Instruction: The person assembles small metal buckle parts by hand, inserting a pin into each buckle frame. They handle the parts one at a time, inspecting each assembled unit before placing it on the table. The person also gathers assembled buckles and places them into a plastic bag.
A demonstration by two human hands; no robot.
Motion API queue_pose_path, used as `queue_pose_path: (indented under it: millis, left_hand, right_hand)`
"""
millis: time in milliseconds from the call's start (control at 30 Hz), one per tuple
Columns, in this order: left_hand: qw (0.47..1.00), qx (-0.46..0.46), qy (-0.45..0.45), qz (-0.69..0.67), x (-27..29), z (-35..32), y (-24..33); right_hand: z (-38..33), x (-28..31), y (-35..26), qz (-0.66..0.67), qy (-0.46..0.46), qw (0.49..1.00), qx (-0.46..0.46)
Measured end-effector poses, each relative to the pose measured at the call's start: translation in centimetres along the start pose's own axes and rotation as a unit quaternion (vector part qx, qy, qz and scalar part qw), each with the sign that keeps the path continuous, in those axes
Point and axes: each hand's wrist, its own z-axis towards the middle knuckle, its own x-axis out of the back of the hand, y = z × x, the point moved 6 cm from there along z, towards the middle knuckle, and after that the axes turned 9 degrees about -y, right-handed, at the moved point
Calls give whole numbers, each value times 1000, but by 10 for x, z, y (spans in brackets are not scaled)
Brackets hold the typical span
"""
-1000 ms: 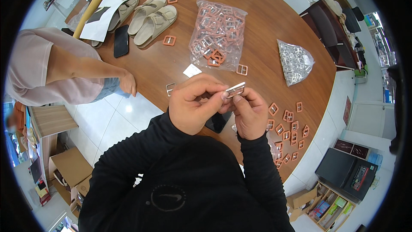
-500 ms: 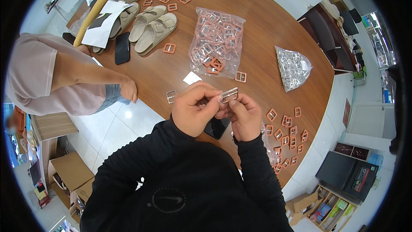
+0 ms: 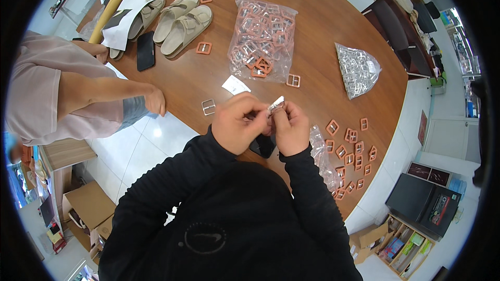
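Observation:
A silver metal buckle (image 3: 276, 104) is pinched between the fingertips of my left hand (image 3: 235, 125) and my right hand (image 3: 292, 131), above the near edge of the table. Its lower part is hidden by my fingers. Beneath my hands lies a dark phone (image 3: 264, 147), partly covered. Just left of my left hand rests another silver buckle (image 3: 208, 107), and a small white paper (image 3: 236, 85) lies beyond it. Several orange-brown buckles (image 3: 359, 162) are scattered to the right of my right hand, next to a crumpled clear plastic bag (image 3: 321, 158).
A clear bag of orange-brown buckles (image 3: 263, 36) and a bag of silver buckles (image 3: 357, 70) lie farther back on the wooden table (image 3: 317, 36). Beige sandals (image 3: 186, 31) and a black phone (image 3: 146, 51) are at the far left. Another person (image 3: 67, 91) stands at the left edge.
The held buckle has turned to a steeper, more edge-on angle. My right hand has shifted slightly left and up, closer to my left hand. The view has shifted a little.

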Motion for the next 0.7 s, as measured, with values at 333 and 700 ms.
queue_pose_path:
  millis: [333,700]
  left_hand:
    - [954,150,67,-251,2,0,-30]
    - [936,149,60,-314,4,0,-26]
  right_hand:
    - [2,1,2,169,-91,981,7]
    - [3,0,1,247,-132,957,75]
